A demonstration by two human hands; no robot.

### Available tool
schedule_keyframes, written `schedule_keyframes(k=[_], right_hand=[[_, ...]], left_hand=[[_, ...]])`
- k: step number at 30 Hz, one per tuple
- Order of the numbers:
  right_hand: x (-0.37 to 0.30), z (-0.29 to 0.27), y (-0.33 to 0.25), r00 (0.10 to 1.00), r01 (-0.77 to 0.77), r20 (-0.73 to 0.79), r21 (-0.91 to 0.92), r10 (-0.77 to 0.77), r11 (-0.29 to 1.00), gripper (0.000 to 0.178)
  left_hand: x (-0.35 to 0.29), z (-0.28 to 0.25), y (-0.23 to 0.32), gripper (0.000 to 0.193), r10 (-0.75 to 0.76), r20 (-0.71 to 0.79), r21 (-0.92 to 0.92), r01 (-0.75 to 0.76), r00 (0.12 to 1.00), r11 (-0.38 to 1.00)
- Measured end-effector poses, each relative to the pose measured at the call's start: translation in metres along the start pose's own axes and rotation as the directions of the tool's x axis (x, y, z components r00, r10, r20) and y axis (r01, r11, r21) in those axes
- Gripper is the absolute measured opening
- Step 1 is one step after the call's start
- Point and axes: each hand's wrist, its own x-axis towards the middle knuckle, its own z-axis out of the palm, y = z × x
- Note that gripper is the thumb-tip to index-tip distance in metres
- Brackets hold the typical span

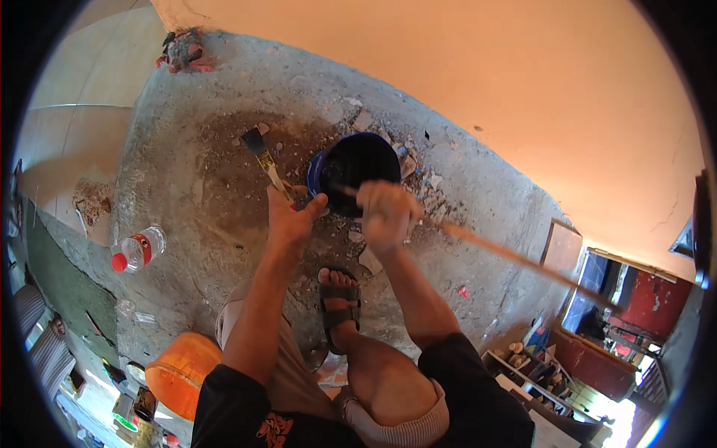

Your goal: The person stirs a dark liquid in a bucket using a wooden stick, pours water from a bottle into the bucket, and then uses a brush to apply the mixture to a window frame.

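Note:
A dark blue bucket (317, 173) stands on the rough floor in front of me, its inside too dark to make out fully. My left hand (291, 218) is closed round the handle of a putty knife (265, 159), whose dark blade points away to the upper left. The thumb of that hand lies close to the bucket's near left side; whether it touches cannot be told. Over the bucket's near right rim, my right hand (387, 215) grips a long wooden stick (515, 257). One end of the stick reaches into the bucket; the other slants far out to the right.
Broken rubble (407, 163) lies round the bucket, against an orange wall (478, 67). To the left are a clear plastic bottle (142, 250) with a red cap and an orange tub (183, 373). A cluttered shelf (538, 381) stands at the lower right. My sandalled foot (338, 299) is near the bucket.

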Motion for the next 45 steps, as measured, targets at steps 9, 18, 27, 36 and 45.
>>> schedule_keyframes(k=[9, 18, 27, 36, 45], right_hand=[[0.001, 0.02, -0.036, 0.984, -0.062, -0.179, -0.188, 0.028, 0.98, 0.029], [-0.128, -0.033, -0.039, 0.974, -0.209, -0.223, -0.954, -0.045, 0.216, 0.016], [-0.002, 0.001, -0.031, 0.981, -0.016, -0.042, -0.991, -0.192, 0.131, 0.036], [-0.005, 0.02, -0.032, 0.995, -0.07, -0.082, -0.978, -0.053, 0.196, 0.03], [-0.011, 0.011, -0.032, 0.999, -0.01, -0.023, -0.958, -0.039, 0.286, 0.026]], left_hand=[[0.002, -0.002, -0.008, 0.056, 0.048, -0.065, 0.159, -0.038, 0.997, 0.987], [-0.002, 0.0, 0.0, 0.056, -0.023, -0.033, 0.076, 0.025, 0.999, 0.997], [0.005, -0.002, -0.013, 0.053, 0.031, -0.084, 0.171, -0.016, 0.996, 0.985], [0.003, -0.001, -0.01, 0.053, 0.032, -0.1, 0.172, -0.015, 0.994, 0.985], [0.003, -0.002, -0.013, 0.057, 0.124, -0.065, 0.151, -0.113, 0.99, 0.982]])
